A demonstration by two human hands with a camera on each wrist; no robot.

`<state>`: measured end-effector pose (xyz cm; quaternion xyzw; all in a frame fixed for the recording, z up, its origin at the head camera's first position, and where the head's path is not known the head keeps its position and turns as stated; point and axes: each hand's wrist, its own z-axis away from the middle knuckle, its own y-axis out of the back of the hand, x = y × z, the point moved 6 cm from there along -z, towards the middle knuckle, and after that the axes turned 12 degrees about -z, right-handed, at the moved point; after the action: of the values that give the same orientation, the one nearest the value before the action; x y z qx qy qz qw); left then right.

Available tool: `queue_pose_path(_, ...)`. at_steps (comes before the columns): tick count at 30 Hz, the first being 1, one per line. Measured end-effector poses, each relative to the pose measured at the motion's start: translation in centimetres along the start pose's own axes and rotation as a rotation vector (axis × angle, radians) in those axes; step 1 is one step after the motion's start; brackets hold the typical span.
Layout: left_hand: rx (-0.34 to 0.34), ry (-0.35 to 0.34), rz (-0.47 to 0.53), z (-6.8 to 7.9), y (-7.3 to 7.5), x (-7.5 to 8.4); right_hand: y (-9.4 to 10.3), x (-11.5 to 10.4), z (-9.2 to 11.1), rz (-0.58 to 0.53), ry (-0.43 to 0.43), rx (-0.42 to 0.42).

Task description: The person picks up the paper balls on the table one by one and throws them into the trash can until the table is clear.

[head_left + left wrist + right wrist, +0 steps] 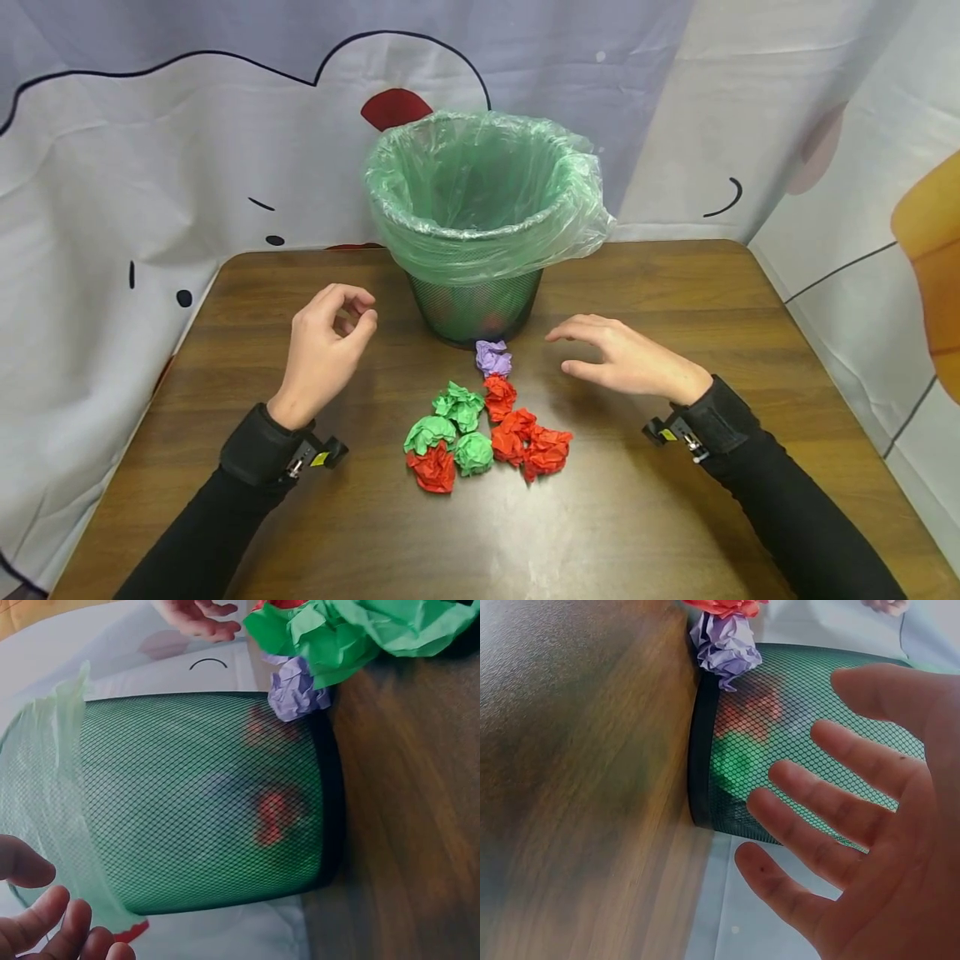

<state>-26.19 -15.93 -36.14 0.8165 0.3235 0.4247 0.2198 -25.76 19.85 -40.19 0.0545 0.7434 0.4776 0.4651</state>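
My left hand [326, 346] hovers left of the mesh wastebasket [476, 308], its fingers loosely curled with nothing in them. To the right of the basket my right hand [626, 357] is raised over the table, fingers spread and palm bare in the right wrist view. A crumpled purple paper ball [492, 358] lies at the foot of the basket. Nearer me sit several crumpled red paper balls [546, 452] and three green ones [459, 407], bunched between the two hands. Through the mesh in the left wrist view, a red patch [271, 817] shows inside the basket.
A translucent green bag [577, 225] lines the basket and folds over its rim. The brown wooden table [480, 550] stands against a printed curtain [112, 183], which also hangs along the left and right sides.
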Motion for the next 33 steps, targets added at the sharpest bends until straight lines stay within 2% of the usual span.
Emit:
queue_pose_path(10,-0.042,0.016,-0.01,0.9,-1.0,-0.2,-0.9,-0.4,-1.1,-0.002,0.02,-0.025)
queue_pose_path(23,-0.044,0.019,-0.018,1.1,-1.3,-0.3,-2.4,-0.9,-3.1,0.069,0.049,-0.084)
queue_pose_path(33,-0.055,0.02,-0.026,1.3,-1.3,-0.5,-3.5,-1.2,-4.4,0.08,0.058,-0.14)
